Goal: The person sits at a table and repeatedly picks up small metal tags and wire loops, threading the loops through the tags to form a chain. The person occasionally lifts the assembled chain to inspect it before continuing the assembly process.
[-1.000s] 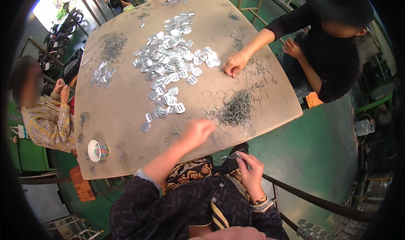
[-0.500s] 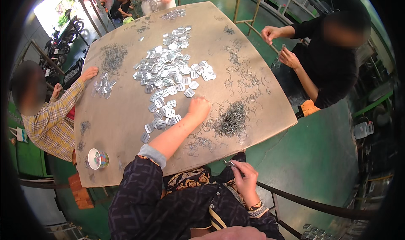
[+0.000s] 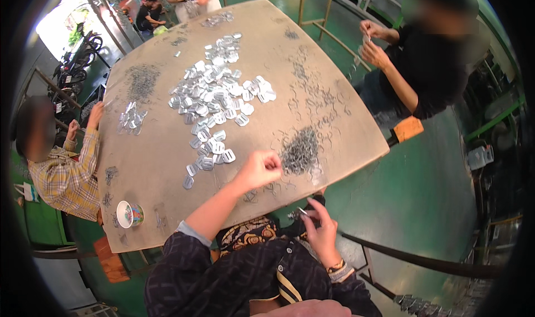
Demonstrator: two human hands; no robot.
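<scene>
Left hand [image 3: 259, 169] clenched in a loose fist over the near edge of the brown worn tabletop [image 3: 161, 172], just beside the dark heap of small wire clips [image 3: 300, 149]; contents of the fist not visible. Right hand [image 3: 317, 228] off the near edge, fingers pinching a small thin metal piece [image 3: 302, 211] (kind unclear). Flat silver metal tabs [image 3: 214, 97] spread mid-tabletop. Round tape roll [image 3: 129, 214] at near-left corner. Other people sit at the left and far-right edges.

No packages, labels, signs or screens can be made out; only a small round printed cup [image 3: 129, 214] is seen at lower left.
</scene>
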